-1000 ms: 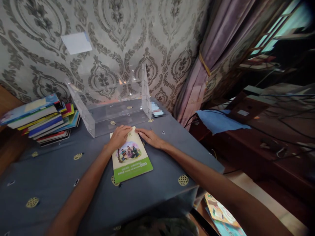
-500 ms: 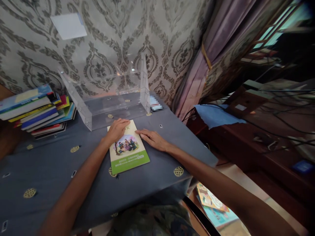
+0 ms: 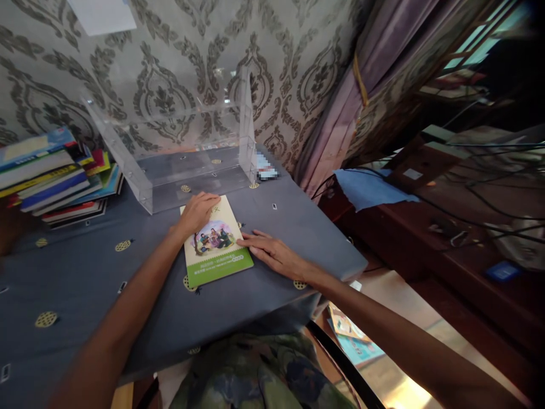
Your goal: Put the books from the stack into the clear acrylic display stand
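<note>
Book: the thin green book (image 3: 216,241) lies flat on the grey tablecloth (image 3: 85,295), cover up, its far end just in front of the clear plastic stand (image 3: 187,165).
Change: over the last second my right hand (image 3: 275,255) has slid back along the book's right edge, from beside its far end down to its near corner; my left hand (image 3: 199,211) has stayed on the far end. The book itself keeps its place against the stand.
Meaning: I judge I am shifting my hold on the book, not moving it yet.
Left grip: palm down, fingers loosely curled over the far end of the cover, pressing, not clasping.
Right grip: flat and open, fingertips (image 3: 244,242) touching the book's right edge, nothing held.
Left of the book: a stack of books (image 3: 55,182) well apart, beside the stand.
Right of the book: the table's edge, then a purple curtain (image 3: 361,96) and a blue cloth (image 3: 368,190) further off.
</note>
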